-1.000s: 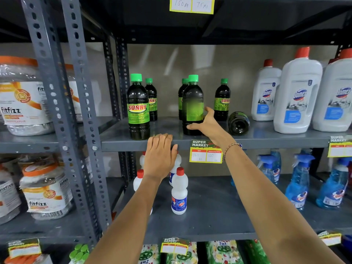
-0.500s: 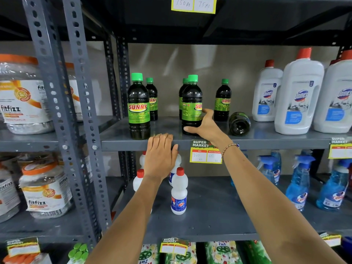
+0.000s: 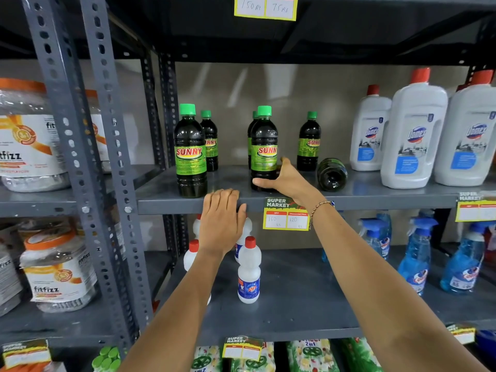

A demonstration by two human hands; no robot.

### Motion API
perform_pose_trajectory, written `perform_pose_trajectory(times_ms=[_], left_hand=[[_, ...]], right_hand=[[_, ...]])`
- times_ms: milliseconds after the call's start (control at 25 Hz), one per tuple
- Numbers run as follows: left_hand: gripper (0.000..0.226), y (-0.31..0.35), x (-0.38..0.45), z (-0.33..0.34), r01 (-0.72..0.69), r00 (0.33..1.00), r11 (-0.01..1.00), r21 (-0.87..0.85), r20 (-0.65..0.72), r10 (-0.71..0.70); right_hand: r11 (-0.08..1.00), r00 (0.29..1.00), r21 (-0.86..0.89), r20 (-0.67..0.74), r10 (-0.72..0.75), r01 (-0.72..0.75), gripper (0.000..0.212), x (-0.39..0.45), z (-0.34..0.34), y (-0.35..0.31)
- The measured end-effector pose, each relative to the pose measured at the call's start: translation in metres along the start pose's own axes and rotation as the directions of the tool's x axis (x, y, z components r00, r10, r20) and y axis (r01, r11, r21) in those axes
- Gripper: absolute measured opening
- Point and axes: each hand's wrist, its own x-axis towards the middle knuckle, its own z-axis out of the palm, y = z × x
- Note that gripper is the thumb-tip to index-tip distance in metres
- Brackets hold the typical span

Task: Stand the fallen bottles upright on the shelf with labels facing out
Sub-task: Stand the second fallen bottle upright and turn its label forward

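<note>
Green-capped bottle (image 3: 264,149) upright near shelf (image 3: 375,196) front edge, SUNNY label mostly facing out. Your right hand (image 3: 285,178) wraps its base, thumb in front, fingers behind, so you're on label-turning step, nearly done imo. Left hand (image 3: 221,218) flat on shelf lip, holding nothing. One fallen bottle (image 3: 332,173) lies on its side just right of your hand, bottom toward you. Next: let go, grab that one, tip it up, spin label forward.
</note>
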Motion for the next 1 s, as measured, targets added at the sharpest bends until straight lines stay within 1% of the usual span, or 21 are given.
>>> perform_pose_trajectory(times_ms=[120, 240, 440, 560, 600, 680, 720, 760, 800, 840, 880, 920, 960, 1000], left_hand=[[0.038, 0.000, 0.001, 0.000, -0.011, 1.000, 1.000, -0.009, -0.021, 0.010], [0.039, -0.001, 0.000, 0.000, -0.018, 0.999, 1.000, -0.007, -0.026, 0.018], [0.037, -0.002, 0.000, 0.001, -0.036, 0.999, 0.999, -0.010, -0.027, 0.036], [0.033, 0.004, 0.002, -0.004, 0.005, 1.000, 1.000, -0.013, -0.021, -0.005], [0.034, 0.009, 0.005, -0.009, 0.039, 0.999, 0.999, -0.019, -0.005, -0.039], [0.048, 0.016, 0.020, -0.020, 0.114, 0.991, 0.993, -0.013, 0.070, -0.113], [0.057, 0.017, 0.032, -0.026, 0.135, 0.983, 0.991, -0.021, 0.125, -0.131], [0.063, 0.016, 0.045, -0.030, 0.146, 0.971, 0.987, -0.072, 0.200, -0.129], [0.064, 0.012, 0.058, -0.032, 0.172, 0.950, 0.969, -0.177, 0.291, -0.115], [0.062, 0.008, 0.071, -0.032, 0.239, 0.908, 0.919, -0.313, 0.407, -0.097], [0.063, 0.004, 0.083, -0.032, 0.343, 0.831, 0.844, -0.411, 0.552, -0.069], [0.072, 0.003, 0.094, -0.030, 0.460, 0.741, 0.761, -0.458, 0.670, -0.045], [0.080, 0.003, 0.101, -0.026, 0.563, 0.665, 0.675, -0.477, 0.747, -0.027], [0.082, 0.004, 0.106, -0.023, 0.633, 0.622, 0.592, -0.499, 0.783, -0.004]], right_hand=[[1.000, 1.000, 0.019, 0.008, 0.001, -0.001, 0.108, 0.000, -0.001, 0.001], [1.000, 1.000, 0.021, -0.029, 0.005, -0.005, 0.103, 0.001, 0.001, 0.003], [0.999, 0.999, -0.032, -0.044, -0.014, 0.012, 0.092, 0.000, 0.002, 0.002], [0.998, 0.999, -0.055, -0.041, -0.013, 0.011, 0.091, 0.000, 0.001, 0.003], [0.998, 0.999, -0.056, -0.038, -0.014, 0.012, 0.090, 0.000, 0.001, 0.003], [0.998, 1.000, -0.060, -0.020, -0.024, 0.023, 0.089, 0.000, 0.000, 0.001], [0.998, 1.000, -0.056, -0.004, -0.031, 0.031, 0.088, 0.000, -0.001, 0.000], [0.999, 0.999, -0.040, 0.023, -0.034, 0.034, 0.087, 0.001, -0.004, 0.000], [0.999, 0.998, -0.013, 0.062, -0.028, 0.029, 0.083, 0.001, -0.008, 0.001], [1.000, 0.994, 0.019, 0.106, -0.019, 0.017, 0.079, 0.001, -0.014, 0.002], [0.999, 0.988, 0.049, 0.151, -0.013, 0.005, 0.072, 0.001, -0.021, 0.004], [0.997, 0.982, 0.079, 0.187, -0.013, -0.002, 0.067, 0.000, -0.027, 0.007], [0.994, 0.979, 0.111, 0.204, -0.018, -0.005, 0.063, 0.000, -0.032, 0.009], [0.990, 0.979, 0.142, 0.202, -0.022, -0.007, 0.062, -0.001, -0.033, 0.011]])
